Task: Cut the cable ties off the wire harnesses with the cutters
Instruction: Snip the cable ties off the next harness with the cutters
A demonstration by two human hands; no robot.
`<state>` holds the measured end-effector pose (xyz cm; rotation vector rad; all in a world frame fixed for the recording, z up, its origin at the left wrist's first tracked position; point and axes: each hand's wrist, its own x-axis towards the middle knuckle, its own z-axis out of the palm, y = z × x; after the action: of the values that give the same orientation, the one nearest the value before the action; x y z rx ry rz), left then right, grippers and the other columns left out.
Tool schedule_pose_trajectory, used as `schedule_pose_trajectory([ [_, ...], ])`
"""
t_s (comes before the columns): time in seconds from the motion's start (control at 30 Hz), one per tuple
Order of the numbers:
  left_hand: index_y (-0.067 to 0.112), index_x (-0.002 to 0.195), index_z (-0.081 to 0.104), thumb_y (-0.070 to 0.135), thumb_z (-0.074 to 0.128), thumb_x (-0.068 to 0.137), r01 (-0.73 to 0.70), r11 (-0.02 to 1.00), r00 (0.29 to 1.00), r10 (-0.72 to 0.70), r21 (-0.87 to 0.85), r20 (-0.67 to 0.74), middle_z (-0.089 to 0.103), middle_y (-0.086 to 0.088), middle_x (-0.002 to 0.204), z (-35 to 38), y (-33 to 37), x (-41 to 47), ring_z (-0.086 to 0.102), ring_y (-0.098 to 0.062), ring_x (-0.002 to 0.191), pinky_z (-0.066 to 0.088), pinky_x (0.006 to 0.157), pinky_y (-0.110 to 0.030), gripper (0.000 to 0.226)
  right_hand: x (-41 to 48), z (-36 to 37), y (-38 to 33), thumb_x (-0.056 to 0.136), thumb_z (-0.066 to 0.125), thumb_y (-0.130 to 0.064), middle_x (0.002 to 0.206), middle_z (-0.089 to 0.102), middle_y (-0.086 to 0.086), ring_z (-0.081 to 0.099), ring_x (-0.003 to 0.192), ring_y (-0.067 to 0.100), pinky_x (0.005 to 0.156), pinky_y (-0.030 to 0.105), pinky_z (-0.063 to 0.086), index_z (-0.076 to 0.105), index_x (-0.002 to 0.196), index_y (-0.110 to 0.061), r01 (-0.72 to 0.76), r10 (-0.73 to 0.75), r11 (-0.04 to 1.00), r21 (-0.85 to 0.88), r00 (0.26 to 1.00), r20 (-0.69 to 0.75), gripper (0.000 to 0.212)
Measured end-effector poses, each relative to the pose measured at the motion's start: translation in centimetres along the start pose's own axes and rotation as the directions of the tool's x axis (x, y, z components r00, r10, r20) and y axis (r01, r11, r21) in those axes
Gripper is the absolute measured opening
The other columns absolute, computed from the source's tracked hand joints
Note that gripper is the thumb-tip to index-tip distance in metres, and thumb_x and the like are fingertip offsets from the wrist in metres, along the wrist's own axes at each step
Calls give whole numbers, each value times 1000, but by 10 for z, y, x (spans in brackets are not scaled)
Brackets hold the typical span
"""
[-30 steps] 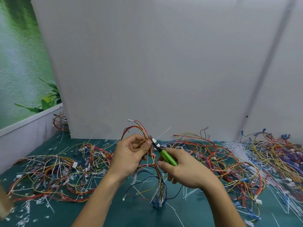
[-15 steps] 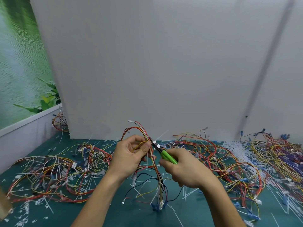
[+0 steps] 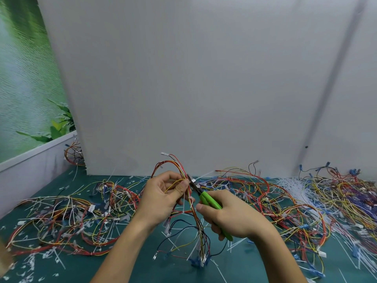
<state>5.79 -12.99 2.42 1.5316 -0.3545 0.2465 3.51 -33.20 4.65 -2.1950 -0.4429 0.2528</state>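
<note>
My left hand (image 3: 163, 197) holds up a wire harness (image 3: 195, 225) of red, yellow and black wires, thumb and fingers pinching the bundle near its top. My right hand (image 3: 230, 217) grips green-handled cutters (image 3: 210, 203). The cutters' dark jaws point up and left, right against the bundle beside my left thumb. A white cable tie (image 3: 190, 200) wraps the harness just below the jaws. The harness's lower end with blue and white connectors hangs down to the green mat (image 3: 142, 262).
Tangled harnesses (image 3: 61, 217) cover the mat on the left, more harnesses (image 3: 285, 201) on the right. A heap of white cable ties (image 3: 295, 184) lies at the far right, cut scraps everywhere. A grey panel (image 3: 204, 78) stands close behind.
My hands and the harness have stayed nearly in place. The cutters' handles have drawn a little closer together while the jaws remain at the bundle.
</note>
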Motion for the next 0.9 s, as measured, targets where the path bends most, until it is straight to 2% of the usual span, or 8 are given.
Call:
schedule_pose_trajectory([
  [0.3, 9, 93, 69, 27, 73, 83, 34, 999, 999, -34, -12, 0, 75, -16, 82, 1, 0, 0, 75, -38, 79, 55, 61, -26, 21, 0, -4, 5, 102, 59, -34, 74, 57, 2, 59, 54, 18, 52, 37, 58, 59, 97, -12, -2, 1, 999, -43, 1000, -15, 23],
  [0.53, 4, 95, 67, 25, 73, 84, 38, 999, 999, -38, -21, -6, 75, -15, 79, 2, 2, -1, 75, -37, 77, 55, 61, -25, 24, 0, -4, 4, 102, 59, -33, 74, 57, 3, 59, 54, 19, 52, 37, 58, 59, 96, -11, 9, -10, 999, -35, 1000, -20, 23],
  [0.6, 5, 95, 67, 25, 72, 84, 31, 999, 999, -31, -11, -19, 74, -16, 78, 2, 1, -1, 75, -38, 77, 58, 62, -33, 24, 1, -3, 4, 102, 60, -33, 73, 57, 3, 60, 54, 20, 54, 41, 60, 57, 94, -9, 10, -10, 1000, -14, 1000, -17, 25],
  [0.7, 7, 95, 67, 26, 72, 84, 21, 1000, 999, -20, 13, -27, 75, -16, 80, 2, 1, -1, 74, -39, 78, 59, 74, -52, 22, 2, -1, 1, 102, 62, -36, 74, 58, 6, 65, 57, 24, 58, 46, 62, 55, 92, -6, 13, -13, 998, 55, 1000, 10, 32],
  [0.77, 9, 95, 67, 26, 71, 85, 16, 1000, 1000, -16, 22, -19, 75, -15, 81, 2, 1, -1, 75, -37, 78, 58, 76, -56, 21, 2, 0, 0, 101, 63, -39, 77, 62, 6, 69, 62, 24, 62, 44, 63, 56, 95, -7, 11, -14, 996, 91, 999, 33, 33],
  [0.9, 8, 97, 67, 26, 70, 86, 15, 999, 1000, -14, 30, -13, 75, -16, 82, 2, 1, 0, 76, -34, 77, 58, 76, -53, 22, 2, 1, -1, 102, 61, -40, 83, 63, 8, 70, 65, 20, 64, 38, 63, 57, 100, -8, 13, -15, 998, 69, 999, 35, 32],
])
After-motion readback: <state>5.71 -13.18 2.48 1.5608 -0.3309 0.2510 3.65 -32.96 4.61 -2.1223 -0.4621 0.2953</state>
